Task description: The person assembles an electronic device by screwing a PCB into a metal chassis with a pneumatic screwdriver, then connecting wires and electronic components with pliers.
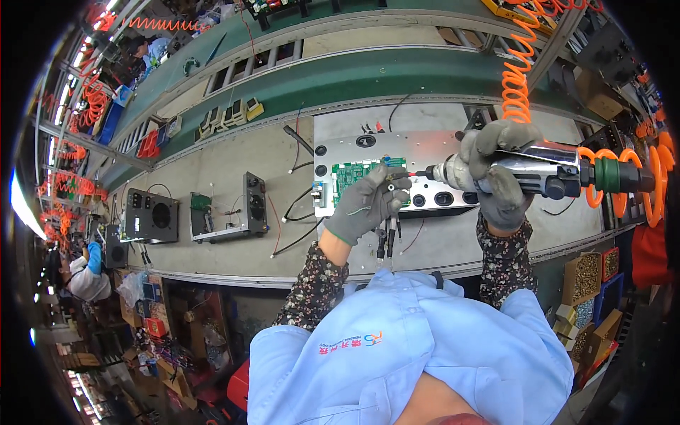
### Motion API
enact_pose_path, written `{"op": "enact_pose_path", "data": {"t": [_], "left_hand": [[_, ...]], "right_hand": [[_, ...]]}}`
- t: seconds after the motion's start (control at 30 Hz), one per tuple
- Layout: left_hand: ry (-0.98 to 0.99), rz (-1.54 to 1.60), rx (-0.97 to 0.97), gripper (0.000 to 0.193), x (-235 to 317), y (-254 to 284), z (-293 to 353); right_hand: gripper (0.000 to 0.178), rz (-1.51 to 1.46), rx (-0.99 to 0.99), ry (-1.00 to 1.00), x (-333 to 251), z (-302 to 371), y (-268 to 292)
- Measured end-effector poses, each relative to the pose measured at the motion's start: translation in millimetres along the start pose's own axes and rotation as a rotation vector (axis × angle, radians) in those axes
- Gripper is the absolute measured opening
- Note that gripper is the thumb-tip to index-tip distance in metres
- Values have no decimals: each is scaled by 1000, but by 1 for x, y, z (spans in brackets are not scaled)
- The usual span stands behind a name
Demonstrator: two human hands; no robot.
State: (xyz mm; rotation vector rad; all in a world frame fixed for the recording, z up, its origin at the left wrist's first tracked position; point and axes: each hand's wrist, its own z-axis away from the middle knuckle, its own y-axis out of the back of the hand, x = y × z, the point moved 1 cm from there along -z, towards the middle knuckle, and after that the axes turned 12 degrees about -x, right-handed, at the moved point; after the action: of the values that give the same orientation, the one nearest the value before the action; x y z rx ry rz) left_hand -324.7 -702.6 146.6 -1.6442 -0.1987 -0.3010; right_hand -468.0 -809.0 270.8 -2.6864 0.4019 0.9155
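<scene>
My left hand (370,204), in a grey glove, hovers over a green circuit board (346,174) on a silver metal panel. Its fingers are closed around a small round metal piece (391,187), too small to name surely. In my grey-gloved right hand (496,159) is a silver air screwdriver (542,164), lying nearly level. The screwdriver's red-tipped bit points left and ends beside my left fingertips. The silver panel (432,150) has round black-rimmed openings, and part of the board is hidden under my left hand.
An orange coiled hose (623,188) runs from the screwdriver to the right. Left on the bench stand an open metal unit (230,212) and a black fan unit (151,215). Loose black cables (301,205) lie beside the panel. Boxes of screws (586,276) sit at lower right.
</scene>
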Motion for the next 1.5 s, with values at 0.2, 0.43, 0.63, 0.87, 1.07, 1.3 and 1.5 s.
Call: {"op": "enact_pose_path", "data": {"t": [0.2, 0.43, 0.63, 0.87, 1.07, 1.3, 1.5], "left_hand": [[-72, -206, 37, 29, -4, 2, -1], [-58, -272, 42, 27, -6, -6, -3], [-54, -283, 146, 32, -6, -8, -5], [-24, -365, 88, 32, -1, 2, -7], [57, -508, 129, 38, 4, 12, -10], [104, -503, 127, 36, 8, 17, -19], [140, -358, 205, 36, 5, 20, -18]], "right_hand": [[37, -148, -48, 35, -2, 3, 6], [35, 4, 0, 38, -4, 1, 5], [34, -154, -114, 19, -3, -4, 11], [33, -140, -177, 12, 7, -8, 12], [24, -165, -401, 48, 17, -25, 13], [20, -176, -491, 22, 27, -32, 10], [19, -204, -734, 42, 33, -47, 8]]}}
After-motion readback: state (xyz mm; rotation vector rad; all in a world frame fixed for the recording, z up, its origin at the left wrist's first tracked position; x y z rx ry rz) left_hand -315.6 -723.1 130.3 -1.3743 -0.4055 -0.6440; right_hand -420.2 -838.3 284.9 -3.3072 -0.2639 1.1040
